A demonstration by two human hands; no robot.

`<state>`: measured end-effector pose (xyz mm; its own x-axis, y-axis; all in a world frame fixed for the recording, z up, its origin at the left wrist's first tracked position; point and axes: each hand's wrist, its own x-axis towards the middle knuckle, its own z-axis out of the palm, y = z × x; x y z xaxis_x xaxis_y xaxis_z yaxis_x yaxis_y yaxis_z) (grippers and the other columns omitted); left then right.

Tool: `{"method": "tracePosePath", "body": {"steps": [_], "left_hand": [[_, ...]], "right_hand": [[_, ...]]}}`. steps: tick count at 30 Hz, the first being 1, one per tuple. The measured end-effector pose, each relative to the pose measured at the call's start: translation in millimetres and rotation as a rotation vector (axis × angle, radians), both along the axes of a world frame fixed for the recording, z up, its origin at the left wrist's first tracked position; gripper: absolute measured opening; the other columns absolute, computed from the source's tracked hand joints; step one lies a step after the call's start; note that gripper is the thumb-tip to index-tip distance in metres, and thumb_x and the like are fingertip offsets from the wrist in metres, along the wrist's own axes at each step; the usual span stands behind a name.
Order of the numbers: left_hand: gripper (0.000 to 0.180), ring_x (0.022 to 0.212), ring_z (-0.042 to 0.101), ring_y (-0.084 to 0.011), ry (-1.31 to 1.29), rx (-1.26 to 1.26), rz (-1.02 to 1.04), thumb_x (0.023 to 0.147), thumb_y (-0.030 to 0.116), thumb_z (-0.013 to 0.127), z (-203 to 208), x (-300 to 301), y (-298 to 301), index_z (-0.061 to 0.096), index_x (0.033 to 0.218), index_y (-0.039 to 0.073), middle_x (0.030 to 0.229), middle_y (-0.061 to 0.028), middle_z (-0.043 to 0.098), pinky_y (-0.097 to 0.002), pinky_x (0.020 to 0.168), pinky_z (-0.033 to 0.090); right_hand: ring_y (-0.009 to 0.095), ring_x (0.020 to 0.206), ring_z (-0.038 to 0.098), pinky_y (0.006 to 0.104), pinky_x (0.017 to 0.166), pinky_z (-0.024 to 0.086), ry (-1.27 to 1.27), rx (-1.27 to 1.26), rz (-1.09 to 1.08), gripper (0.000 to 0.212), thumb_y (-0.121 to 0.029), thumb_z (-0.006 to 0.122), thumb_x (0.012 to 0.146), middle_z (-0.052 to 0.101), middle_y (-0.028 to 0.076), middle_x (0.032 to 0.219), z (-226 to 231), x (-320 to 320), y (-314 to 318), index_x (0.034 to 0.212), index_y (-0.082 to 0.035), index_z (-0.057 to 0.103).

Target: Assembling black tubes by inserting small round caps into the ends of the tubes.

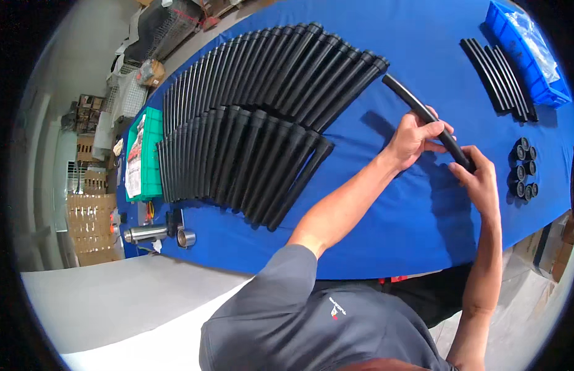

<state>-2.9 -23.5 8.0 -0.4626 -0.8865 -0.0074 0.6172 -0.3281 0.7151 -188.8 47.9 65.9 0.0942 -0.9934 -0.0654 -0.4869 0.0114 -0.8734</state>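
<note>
A black tube (pixel 405 94) slants above the blue cloth, its far end pointing up and left. My left hand (pixel 415 137) is wrapped round its middle, with the thumb lying along the top. At the near end, the fingers and thumb of my right hand (pixel 481 180) close on the tube and hide its tip. Two long rows of similar black tubes, the far row (pixel 287 68) and the near row (pixel 237 161), lie side by side to the left of my hands; many have a wider collar at the far end.
Right of my hands, several small round black caps (pixel 522 171) stand grouped below several loose black tubes (pixel 498 80). A blue bin (pixel 515 46) holds clear plastic bags. To the left are a green crate (pixel 152 154), a steel flask (pixel 146 234) and a metal cup (pixel 186 238).
</note>
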Motion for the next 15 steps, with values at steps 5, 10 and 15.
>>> {"method": "tracePosePath", "body": {"steps": [5,10,15], "left_hand": [[0.02,0.095,0.07,-0.0312,0.076,0.076,0.002,0.089,0.011,0.068,-2.9,-2.5,4.0,0.051,0.098,0.01,0.098,-0.017,0.068,-0.0446,0.071,0.063],[0.023,0.093,0.07,-0.0323,0.045,0.07,0.025,0.088,0.009,0.069,1.1,-1.9,8.5,0.049,0.1,0.01,0.097,-0.0179,0.068,-0.0455,0.071,0.063],[0.022,0.089,0.071,-0.0318,0.075,0.094,0.06,0.088,0.008,0.068,-0.3,-7.0,9.2,0.049,0.099,0.01,0.095,-0.0173,0.068,-0.0434,0.067,0.064]], "right_hand": [[0.005,0.051,0.048,0.0228,0.044,0.036,-0.167,0.207,-0.002,0.022,-0.017,0.071,0.082,0.05,-0.004,0.063,-7.2,-2.8,-2.5,0.093,0.0,0.062],[0.005,0.05,0.047,0.0232,0.044,0.035,-0.133,0.218,-0.005,0.019,-0.014,0.068,0.083,0.048,-0.004,0.063,-8.3,-1.2,-2.7,0.094,0.0,0.062],[0.005,0.049,0.046,0.0235,0.044,0.035,-0.115,0.171,-0.026,0.018,-0.014,0.066,0.083,0.048,-0.004,0.063,-10.9,0.0,-1.4,0.094,0.0,0.062]]}}
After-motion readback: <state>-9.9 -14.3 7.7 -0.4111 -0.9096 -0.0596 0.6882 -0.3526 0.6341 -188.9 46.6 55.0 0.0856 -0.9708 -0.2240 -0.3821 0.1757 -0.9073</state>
